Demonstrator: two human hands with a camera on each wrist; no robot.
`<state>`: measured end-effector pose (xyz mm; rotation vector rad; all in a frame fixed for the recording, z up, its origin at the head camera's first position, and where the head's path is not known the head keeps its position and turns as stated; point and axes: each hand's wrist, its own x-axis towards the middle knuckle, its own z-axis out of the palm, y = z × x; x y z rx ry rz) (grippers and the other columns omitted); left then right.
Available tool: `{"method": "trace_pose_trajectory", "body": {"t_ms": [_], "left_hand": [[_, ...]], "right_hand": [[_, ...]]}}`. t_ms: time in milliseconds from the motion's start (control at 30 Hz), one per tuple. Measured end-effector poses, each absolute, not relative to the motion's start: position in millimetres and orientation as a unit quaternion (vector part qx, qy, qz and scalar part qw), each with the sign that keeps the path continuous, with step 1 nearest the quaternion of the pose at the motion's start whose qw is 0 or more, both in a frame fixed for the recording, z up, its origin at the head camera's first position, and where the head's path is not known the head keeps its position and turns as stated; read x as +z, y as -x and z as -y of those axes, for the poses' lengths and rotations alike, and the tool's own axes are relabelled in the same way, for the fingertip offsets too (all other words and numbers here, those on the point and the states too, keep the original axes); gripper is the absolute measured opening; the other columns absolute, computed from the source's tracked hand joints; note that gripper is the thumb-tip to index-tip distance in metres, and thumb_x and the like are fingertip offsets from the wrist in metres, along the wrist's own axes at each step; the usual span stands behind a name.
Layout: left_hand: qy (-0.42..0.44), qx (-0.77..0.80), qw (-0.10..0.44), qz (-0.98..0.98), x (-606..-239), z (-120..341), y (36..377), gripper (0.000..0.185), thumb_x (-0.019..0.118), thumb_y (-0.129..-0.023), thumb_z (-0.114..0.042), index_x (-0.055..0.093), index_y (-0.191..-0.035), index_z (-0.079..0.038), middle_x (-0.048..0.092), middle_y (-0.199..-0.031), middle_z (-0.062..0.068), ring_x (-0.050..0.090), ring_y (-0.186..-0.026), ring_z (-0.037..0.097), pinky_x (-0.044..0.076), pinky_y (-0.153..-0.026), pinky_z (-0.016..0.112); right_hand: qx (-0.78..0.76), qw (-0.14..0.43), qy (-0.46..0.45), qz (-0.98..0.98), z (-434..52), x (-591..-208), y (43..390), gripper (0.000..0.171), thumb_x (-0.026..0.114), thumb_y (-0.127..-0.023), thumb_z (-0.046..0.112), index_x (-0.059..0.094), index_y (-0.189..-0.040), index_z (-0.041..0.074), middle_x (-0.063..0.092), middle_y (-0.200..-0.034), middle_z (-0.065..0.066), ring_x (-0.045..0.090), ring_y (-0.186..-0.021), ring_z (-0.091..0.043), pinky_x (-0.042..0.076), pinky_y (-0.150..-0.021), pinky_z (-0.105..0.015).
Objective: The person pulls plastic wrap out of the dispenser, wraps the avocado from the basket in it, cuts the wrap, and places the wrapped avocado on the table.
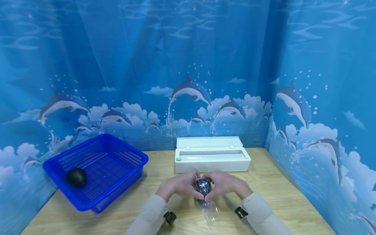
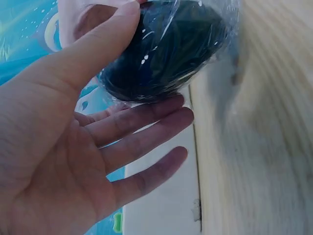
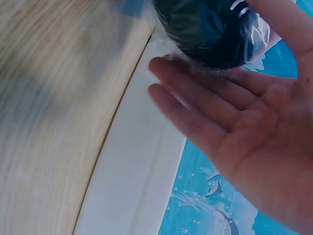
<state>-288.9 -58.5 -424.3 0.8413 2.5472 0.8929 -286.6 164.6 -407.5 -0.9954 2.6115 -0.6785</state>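
Fingers, left hand (image 1: 179, 185): thumb laid over the top of the dark fruit (image 1: 203, 187), upper fingers curled under it; the lower fingers (image 2: 146, 147) stretch out nearly straight and spare. A light cradle rather than a fist, likely so the film is not torn.
Fingers, right hand (image 1: 224, 184): mirror of the left. Thumb up over the fruit, fingers (image 3: 195, 110) extended beneath and only partly in contact.
Hold, reason: both hands meet around the fruit from opposite sides, which looks suited to turning it and smoothing the wrap tight.
Position of fruit: lifted just off the wooden table (image 1: 282, 195), between the two hands, close in front of the white foam box (image 1: 212, 158).
Look of fruit: rounded, egg-like, very dark green to black, an avocado by appearance. Clear cling film (image 1: 209, 210) covers it, glossy with white glints and creases; a loose tail of film hangs below toward the table.
Foam box: open, lid tipped back, a film roll apparently lying in its trough; placed within easy reach behind the hands.
Blue basket (image 1: 97, 169): well off to the left on the table, holding a second dark fruit (image 1: 76, 177), unwrapped as far as can be told.
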Motion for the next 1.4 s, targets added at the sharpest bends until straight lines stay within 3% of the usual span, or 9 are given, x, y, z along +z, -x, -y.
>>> {"method": "trace_pose_trajectory", "body": {"t_ms": [167, 400, 533, 700, 833, 1067, 1233, 1400], "left_hand": [[-0.296, 0.346, 0.131, -0.881, -418.5, 65.2, 293.6, 0.064, 0.090, -0.078, -0.041, 0.055, -0.125, -0.015, 0.070, -0.121, 0.009, 0.068, -0.103, 0.014, 0.057, -0.089, 0.027], [-0.338, 0.353, 0.102, -0.866, -409.7, 72.6, 297.2, 0.059, 0.087, -0.081, -0.043, 0.065, -0.129, -0.019, 0.070, -0.119, -0.007, 0.066, -0.103, 0.006, 0.058, -0.093, 0.028], [-0.333, 0.354, 0.097, -0.869, -406.9, 74.1, 296.5, 0.064, 0.083, -0.084, -0.046, 0.061, -0.139, -0.023, 0.067, -0.132, -0.007, 0.065, -0.116, 0.013, 0.058, -0.098, 0.036], [-0.314, 0.361, 0.080, -0.874, -404.0, 75.0, 295.2, 0.071, 0.083, -0.085, -0.044, 0.054, -0.146, -0.021, 0.061, -0.144, -0.001, 0.061, -0.130, 0.025, 0.057, -0.102, 0.042], [-0.309, 0.372, 0.074, -0.872, -403.4, 74.8, 295.2, 0.066, 0.085, -0.085, -0.039, 0.056, -0.140, -0.017, 0.063, -0.140, 0.002, 0.062, -0.128, 0.027, 0.058, -0.101, 0.040], [-0.309, 0.370, 0.070, -0.873, -401.1, 74.2, 293.1, 0.062, 0.086, -0.083, -0.035, 0.056, -0.134, -0.015, 0.067, -0.131, 0.003, 0.067, -0.117, 0.021, 0.058, -0.100, 0.038], [-0.309, 0.367, 0.071, -0.874, -399.6, 73.8, 293.0, 0.068, 0.087, -0.082, -0.035, 0.055, -0.139, -0.013, 0.067, -0.131, 0.004, 0.066, -0.116, 0.019, 0.058, -0.100, 0.039], [-0.333, 0.339, 0.058, -0.878, -399.4, 74.4, 294.3, 0.065, 0.087, -0.082, -0.036, 0.062, -0.139, -0.016, 0.069, -0.122, -0.001, 0.066, -0.110, 0.015, 0.057, -0.098, 0.036]], "right_hand": [[-0.293, 0.104, 0.375, -0.873, -164.7, -405.7, 291.6, 0.070, 0.091, -0.075, 0.031, 0.063, -0.133, 0.003, 0.073, -0.121, -0.006, 0.071, -0.103, -0.010, 0.059, -0.092, -0.024], [-0.342, 0.074, 0.366, -0.863, -165.1, -403.8, 292.6, 0.080, 0.091, -0.075, 0.030, 0.055, -0.140, -0.001, 0.068, -0.131, -0.014, 0.071, -0.110, -0.021, 0.058, -0.094, -0.022], [-0.353, 0.059, 0.356, -0.863, -165.5, -402.2, 292.7, 0.082, 0.092, -0.075, 0.028, 0.055, -0.142, 0.000, 0.067, -0.135, -0.015, 0.071, -0.114, -0.025, 0.058, -0.096, -0.025], [-0.364, 0.051, 0.341, -0.865, -166.3, -400.7, 293.8, 0.081, 0.091, -0.078, 0.027, 0.054, -0.145, 0.002, 0.065, -0.139, -0.016, 0.070, -0.117, -0.027, 0.060, -0.098, -0.036], [-0.373, 0.049, 0.332, -0.865, -165.6, -400.7, 293.9, 0.079, 0.091, -0.078, 0.025, 0.054, -0.144, 0.004, 0.065, -0.138, -0.015, 0.068, -0.117, -0.027, 0.059, -0.099, -0.039], [-0.372, 0.048, 0.326, -0.868, -164.0, -402.2, 294.3, 0.077, 0.093, -0.074, 0.025, 0.054, -0.138, 0.007, 0.066, -0.133, -0.010, 0.068, -0.116, -0.024, 0.059, -0.098, -0.030], [-0.373, 0.047, 0.336, -0.864, -163.0, -402.9, 293.8, 0.075, 0.093, -0.073, 0.023, 0.051, -0.133, 0.008, 0.067, -0.131, -0.011, 0.067, -0.119, -0.025, 0.058, -0.096, -0.029], [-0.371, 0.044, 0.336, -0.865, -162.8, -403.6, 293.9, 0.076, 0.094, -0.073, 0.024, 0.050, -0.134, 0.009, 0.069, -0.130, -0.012, 0.068, -0.118, -0.025, 0.059, -0.095, -0.032]]}}
